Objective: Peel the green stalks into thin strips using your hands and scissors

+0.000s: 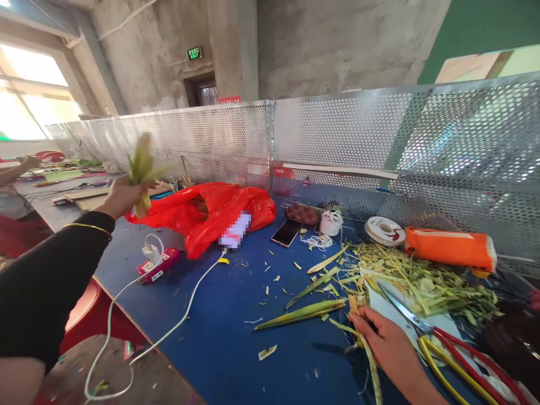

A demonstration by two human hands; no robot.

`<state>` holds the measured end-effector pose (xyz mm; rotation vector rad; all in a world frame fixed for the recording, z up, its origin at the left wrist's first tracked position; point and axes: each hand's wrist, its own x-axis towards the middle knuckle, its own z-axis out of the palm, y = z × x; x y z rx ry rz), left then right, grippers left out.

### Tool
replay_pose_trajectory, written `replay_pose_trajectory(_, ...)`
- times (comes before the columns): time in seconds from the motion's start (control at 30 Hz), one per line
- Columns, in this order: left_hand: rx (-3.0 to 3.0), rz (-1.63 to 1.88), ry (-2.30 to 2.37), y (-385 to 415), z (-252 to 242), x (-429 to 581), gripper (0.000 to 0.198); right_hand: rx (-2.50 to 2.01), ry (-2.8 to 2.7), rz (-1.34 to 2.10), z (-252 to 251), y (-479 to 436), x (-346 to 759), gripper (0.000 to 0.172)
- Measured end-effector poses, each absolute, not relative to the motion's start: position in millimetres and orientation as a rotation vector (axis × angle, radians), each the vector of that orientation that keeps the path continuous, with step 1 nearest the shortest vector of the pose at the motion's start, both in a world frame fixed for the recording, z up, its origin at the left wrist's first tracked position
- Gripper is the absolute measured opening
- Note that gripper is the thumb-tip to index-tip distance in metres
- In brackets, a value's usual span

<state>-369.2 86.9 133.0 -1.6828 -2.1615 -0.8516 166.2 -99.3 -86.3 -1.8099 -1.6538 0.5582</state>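
Note:
My left hand (122, 196) is raised at the left, closed around a blurred bunch of yellow-green leaves (142, 160). Below and to the right of that hand lies a red plastic bag (225, 205), crumpled on the blue table. My right hand (386, 340) pinches a long, thin leaf strip (372, 368) between thumb and fingers, low over the table. Several long green leaves (301, 315) lie just left of it. Scissors (415, 322) with red and yellow handles rest beside my right wrist, partly on white paper. Behind them spreads a heap of shredded leaf scraps (430, 281).
A pink power strip (162, 264) and a white cable (185, 312) lie near the left edge. Further back are a phone (287, 232), white string (331, 222), a white spool (385, 230) and an orange pack (451, 249). A perforated metal divider (337, 135) stands behind.

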Motion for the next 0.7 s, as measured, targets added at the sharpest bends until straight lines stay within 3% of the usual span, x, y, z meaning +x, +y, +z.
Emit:
replay_pose_trajectory(0.23, -1.747, -1.250, -1.918, 67.4, 177.5, -270.6, 0.056, -1.811, -1.644, 0.504, -86.3, -99.1, 163.1, 0.040)
replay_pose_trajectory(0.33, -2.378, -0.938, -1.961, 41.3, 169.2, -177.5, 0.045, -1.801, -1.632, 0.515, -81.8, -99.8, 162.4, 0.039)
replay_pose_trajectory(0.47, -3.138, -0.358, -1.883, 32.0, 107.0, -70.5, 0.027, -1.738, -1.604, 0.558, -77.5, -100.8, 161.6, 0.037)
replay_pose_trajectory(0.57, -3.066, -0.361, -1.853, 44.0, 65.5, -30.1, 0.038, -1.663, -1.525, 0.612, -77.7, -101.7, 160.7, 0.038)
replay_pose_trajectory(0.63, -2.972, -0.496, -1.794, 46.7, 52.6, -18.6, 0.059, -1.596, -1.445, 0.665, -76.7, -102.2, 159.9, 0.038)
replay_pose_trajectory(0.7, -2.890, -0.669, -1.716, 38.7, 47.0, -13.1, 0.064, -1.533, -1.385, 0.709, -72.5, -102.9, 159.6, 0.037)
